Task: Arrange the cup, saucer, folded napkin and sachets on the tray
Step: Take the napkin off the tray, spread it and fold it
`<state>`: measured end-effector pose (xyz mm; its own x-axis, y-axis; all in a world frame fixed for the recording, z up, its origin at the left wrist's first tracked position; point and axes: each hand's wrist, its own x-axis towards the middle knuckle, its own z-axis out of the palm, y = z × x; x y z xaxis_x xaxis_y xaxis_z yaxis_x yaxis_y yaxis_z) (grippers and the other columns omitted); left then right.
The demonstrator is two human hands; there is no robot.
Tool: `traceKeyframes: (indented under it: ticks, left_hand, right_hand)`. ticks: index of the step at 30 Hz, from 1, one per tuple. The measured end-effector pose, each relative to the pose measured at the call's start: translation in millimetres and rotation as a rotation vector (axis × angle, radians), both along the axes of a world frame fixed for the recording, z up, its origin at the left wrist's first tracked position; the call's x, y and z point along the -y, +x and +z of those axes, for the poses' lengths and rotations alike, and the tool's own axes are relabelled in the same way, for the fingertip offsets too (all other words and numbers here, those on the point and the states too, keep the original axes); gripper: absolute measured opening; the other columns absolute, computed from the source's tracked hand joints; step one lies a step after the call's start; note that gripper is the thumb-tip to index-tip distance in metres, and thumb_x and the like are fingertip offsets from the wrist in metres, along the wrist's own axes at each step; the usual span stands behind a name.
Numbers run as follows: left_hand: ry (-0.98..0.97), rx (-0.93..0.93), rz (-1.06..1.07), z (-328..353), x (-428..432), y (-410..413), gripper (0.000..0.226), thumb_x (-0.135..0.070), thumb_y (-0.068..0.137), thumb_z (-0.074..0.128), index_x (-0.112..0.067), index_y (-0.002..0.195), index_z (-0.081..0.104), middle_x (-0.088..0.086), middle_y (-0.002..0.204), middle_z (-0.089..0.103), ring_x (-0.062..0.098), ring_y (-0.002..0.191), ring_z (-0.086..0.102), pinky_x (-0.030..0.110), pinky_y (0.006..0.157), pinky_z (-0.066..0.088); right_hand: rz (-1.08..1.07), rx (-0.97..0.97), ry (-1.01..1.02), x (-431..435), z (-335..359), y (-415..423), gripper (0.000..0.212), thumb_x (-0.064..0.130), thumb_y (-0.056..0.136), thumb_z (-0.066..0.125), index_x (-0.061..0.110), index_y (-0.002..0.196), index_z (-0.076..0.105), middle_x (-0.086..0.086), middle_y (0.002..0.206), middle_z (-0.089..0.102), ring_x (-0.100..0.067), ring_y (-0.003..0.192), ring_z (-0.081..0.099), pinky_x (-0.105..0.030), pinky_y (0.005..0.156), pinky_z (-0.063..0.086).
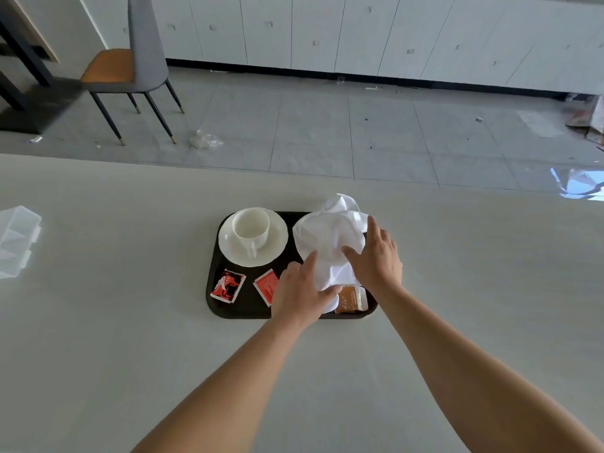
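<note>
A dark tray (243, 310) lies on the pale table. On its far left, a white cup (251, 227) stands upright on a white saucer (277, 243). A crumpled white napkin (327, 237) covers the tray's right half and spills over the far edge. Two red sachets (228, 286) (266, 284) lie along the near left. An orange sachet (351, 299) peeks out under the napkin at the near right. My left hand (299, 294) pinches the napkin's near edge. My right hand (376, 259) rests on the napkin's right side, fingers spread over it.
A clear plastic box (16, 240) sits at the table's left edge. Beyond the table's far edge lie a tiled floor, a grey and orange chair (130, 70) and white cabinets (359, 31).
</note>
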<state>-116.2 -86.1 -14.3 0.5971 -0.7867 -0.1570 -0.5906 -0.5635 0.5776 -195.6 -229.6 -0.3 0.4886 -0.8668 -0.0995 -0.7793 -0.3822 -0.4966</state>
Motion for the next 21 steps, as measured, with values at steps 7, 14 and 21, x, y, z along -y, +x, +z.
traceKeyframes:
  ticks: [7, 14, 21]
  left_hand:
    - [-0.046, -0.029, 0.086, -1, 8, 6, 0.016, -0.007, 0.078, 0.055, -0.015, 0.066, 0.048, -0.001, 0.062, 0.051, 0.019, 0.063, 0.048, 0.028, 0.054, 0.034]
    - [-0.276, 0.036, 0.195, 9, 6, 13, 0.03, -0.004, 0.082, 0.063, -0.014, 0.109, 0.07, -0.003, 0.096, 0.072, 0.013, 0.084, 0.063, 0.022, 0.073, 0.043]
    - [-0.451, 0.152, 0.182, 38, 3, 14, 0.038, 0.002, 0.08, 0.066, -0.014, 0.114, 0.068, 0.0, 0.101, 0.073, 0.018, 0.086, 0.066, 0.027, 0.075, 0.05]
  right_hand:
    - [-0.043, 0.043, 0.176, 15, -6, 11, 0.027, 0.017, 0.086, 0.063, 0.015, 0.113, 0.061, -0.006, 0.09, 0.069, -0.035, 0.092, 0.066, -0.032, 0.067, 0.045]
    - [-0.083, 0.32, 0.157, 20, 10, 0, 0.005, 0.01, 0.085, 0.057, 0.011, 0.081, 0.059, -0.01, 0.072, 0.067, -0.031, 0.059, 0.069, -0.039, 0.055, 0.055]
    - [-0.159, 0.519, 0.144, 21, 40, -17, 0.017, 0.014, 0.085, 0.062, 0.015, 0.071, 0.052, 0.003, 0.056, 0.048, -0.013, 0.043, 0.065, -0.027, 0.046, 0.037]
